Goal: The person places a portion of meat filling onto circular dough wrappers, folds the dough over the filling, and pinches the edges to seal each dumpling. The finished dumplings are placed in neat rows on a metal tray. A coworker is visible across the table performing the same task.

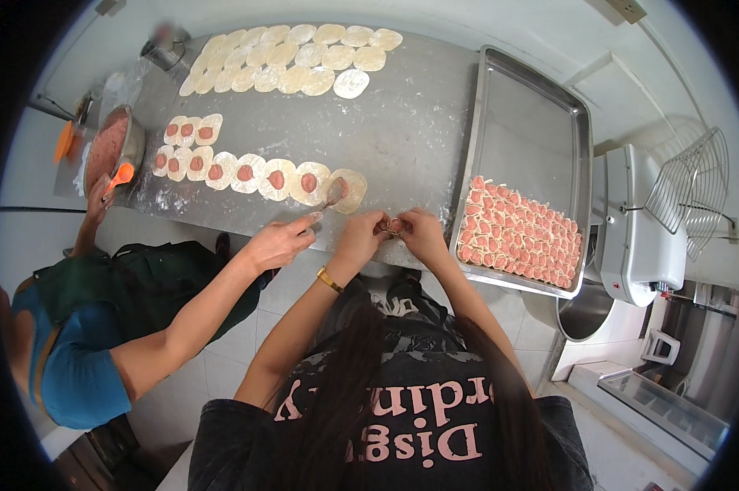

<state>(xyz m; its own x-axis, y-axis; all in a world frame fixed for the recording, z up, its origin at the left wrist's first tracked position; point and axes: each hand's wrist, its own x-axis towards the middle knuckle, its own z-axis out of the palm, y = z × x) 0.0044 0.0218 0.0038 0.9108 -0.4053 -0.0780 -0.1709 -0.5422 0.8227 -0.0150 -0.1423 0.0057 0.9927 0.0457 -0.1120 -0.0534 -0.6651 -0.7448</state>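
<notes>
Stainless counter dusted with flour, and right at its near edge both of the wearer's hands are pinched around one small dumpling. Left hand and right hand each grip a side of the wrapper with the fingertips, pink filling showing between them, so both are closed on it, not clenched hard.

To the left a co-worker's hand holds a spoon over the last wrapper in the filled wrapper row, and their other hand is on an orange spatula in the metal bowl of meat filling. Plain wrappers sit along the far edge. The steel tray at the right edge has finished dumplings packed in its near end.

My take for sealing well: press from the middle outwards, keep filling off the seam, squeeze air out, and don't tear the thin dough.
</notes>
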